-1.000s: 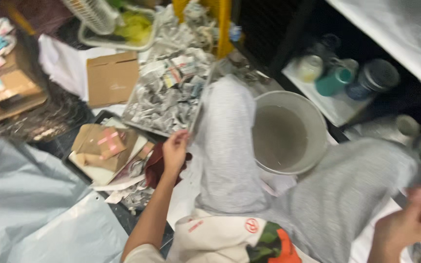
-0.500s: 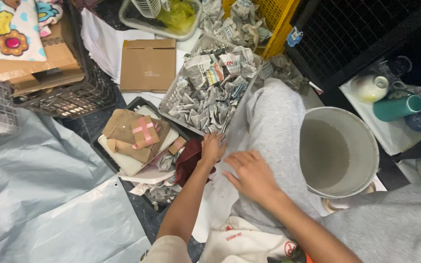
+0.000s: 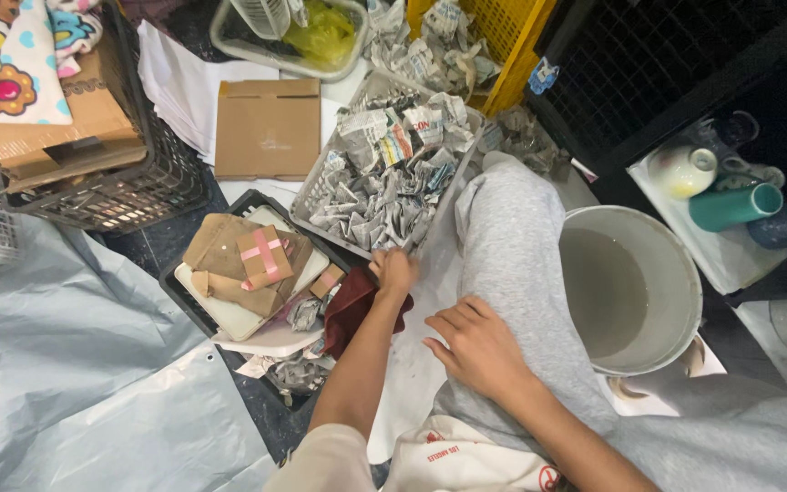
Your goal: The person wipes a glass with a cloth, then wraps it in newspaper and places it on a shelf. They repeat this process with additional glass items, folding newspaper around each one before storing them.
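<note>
My left hand (image 3: pixel 394 271) is curled at the near edge of the grey basket (image 3: pixel 313 197) of crumpled newspaper (image 3: pixel 384 178); can't tell if it grips anything. A dark red cloth (image 3: pixel 350 310) lies just under the wrist. My right hand (image 3: pixel 477 344) rests flat, fingers loose, on my grey-trousered knee (image 3: pixel 514 246). Black tray (image 3: pixel 195 310) with a taped cardboard packet (image 3: pixel 261 257) sits tight to the left. White bucket (image 3: pixel 676 273) crowds the right of the knee. Open room only lower left, over the grey plastic sheet (image 3: pixel 75 364).
</note>
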